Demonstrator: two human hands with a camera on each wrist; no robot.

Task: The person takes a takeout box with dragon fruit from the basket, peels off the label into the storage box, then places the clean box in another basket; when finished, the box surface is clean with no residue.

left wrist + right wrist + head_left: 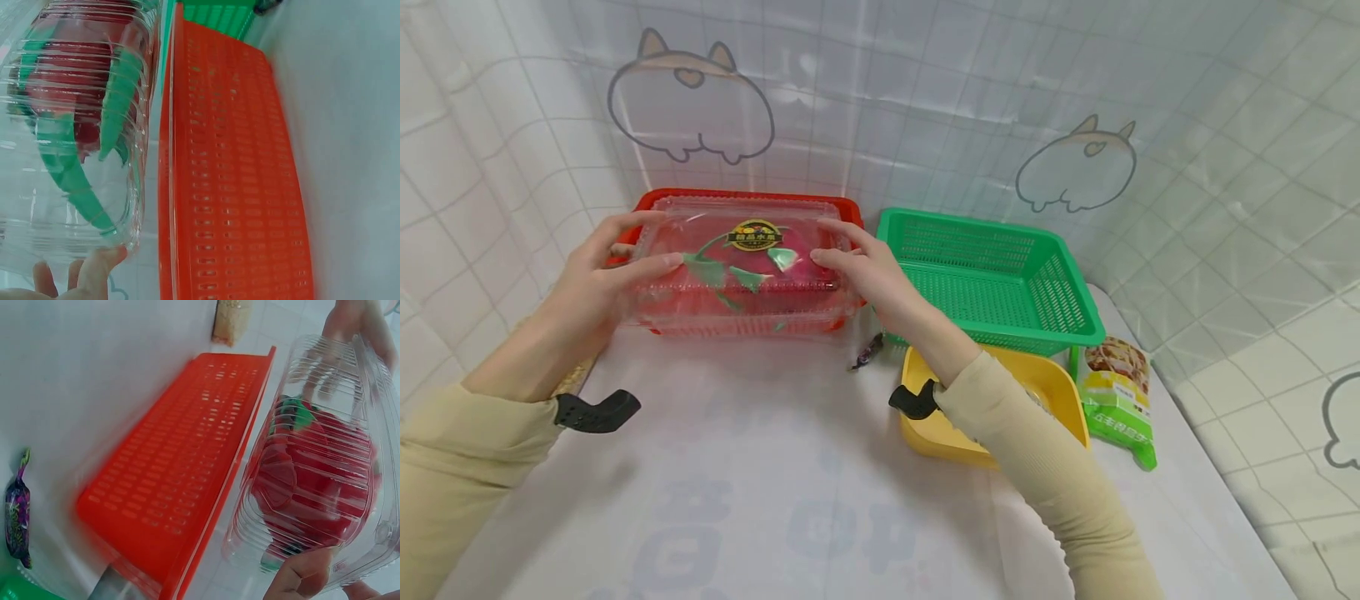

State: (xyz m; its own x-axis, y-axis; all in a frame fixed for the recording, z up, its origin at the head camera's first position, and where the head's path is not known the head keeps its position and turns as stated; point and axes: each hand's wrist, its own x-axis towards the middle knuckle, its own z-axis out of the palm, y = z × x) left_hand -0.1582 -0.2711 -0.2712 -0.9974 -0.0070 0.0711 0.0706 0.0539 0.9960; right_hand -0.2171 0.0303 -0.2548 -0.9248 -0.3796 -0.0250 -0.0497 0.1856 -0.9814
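Observation:
Both hands hold a clear plastic fruit box [700, 229] with a dark label on its lid, one hand at each end. Inside lies a red dragon fruit [312, 481] with green scales. My left hand [595, 275] grips the left end, thumb on the near side; its fingertips also show at the box's lower edge in the left wrist view. On the right end, my right hand [880, 275] grips with thumb and fingers. The box is raised over a red slotted basket [244, 169], whose rim shows behind it in the head view. Whether anything lies inside that basket is hidden.
Right of the red basket stands a green basket [1078, 283]. A yellow bin [936, 429] sits in front of it, partly under my right forearm. A green snack bag [1118, 400] lies at the far right. A wrapped candy [868, 352] lies between the baskets.

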